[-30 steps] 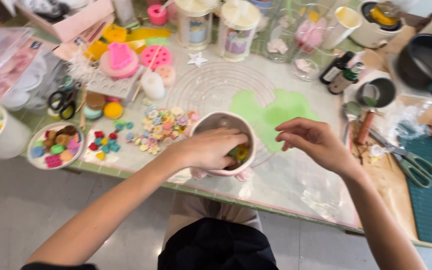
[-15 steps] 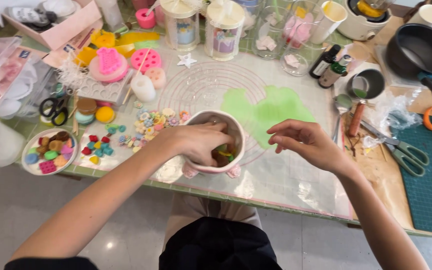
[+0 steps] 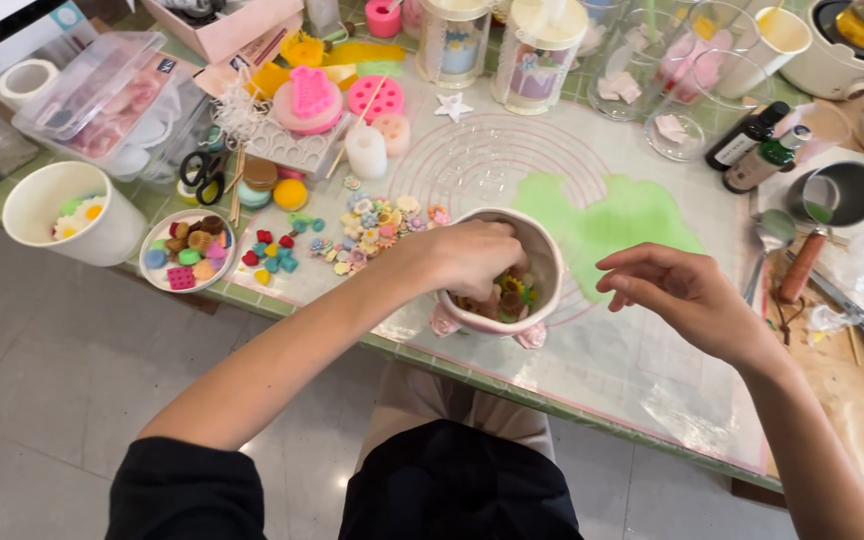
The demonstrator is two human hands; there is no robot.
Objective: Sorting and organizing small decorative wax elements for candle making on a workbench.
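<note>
**A hand in the little pink pot**

The left hand point(image 3: 472, 258) is down inside a small round pink pot with little feet point(image 3: 540, 300). The fingers are curled into the pot, on top of the small bright shapes point(image 3: 508, 296) inside it. You cannot tell if the fingers are pinching one of the shapes, because the hand hides them.

The pot stands near the front edge of the table, on a see-through mat with ring lines point(image 3: 492, 160). A flat light green blob point(image 3: 612, 215) lies on the mat, just behind and to the right of the pot.

The right hand point(image 3: 677, 290) floats in the air to the right of the pot. It is not touching the pot. Its fingers are bent and loose, a bit apart, and it holds nothing.

To the left of the pot lies a bunch of tiny flower shapes in many colours point(image 3: 377, 225). Further left are small red and blue bits point(image 3: 272, 255), then a shallow white dish full of colourful pieces point(image 3: 187, 255). A tall white cup with flower shapes inside point(image 3: 72, 215) stands beside that dish. Black scissors point(image 3: 202, 170) lie behind the dish.

On the right side stand two small dark bottles point(image 3: 752, 145) and a grey metal cup point(image 3: 842, 190). A tool with a brown wooden handle point(image 3: 802, 265) lies near them.
</note>
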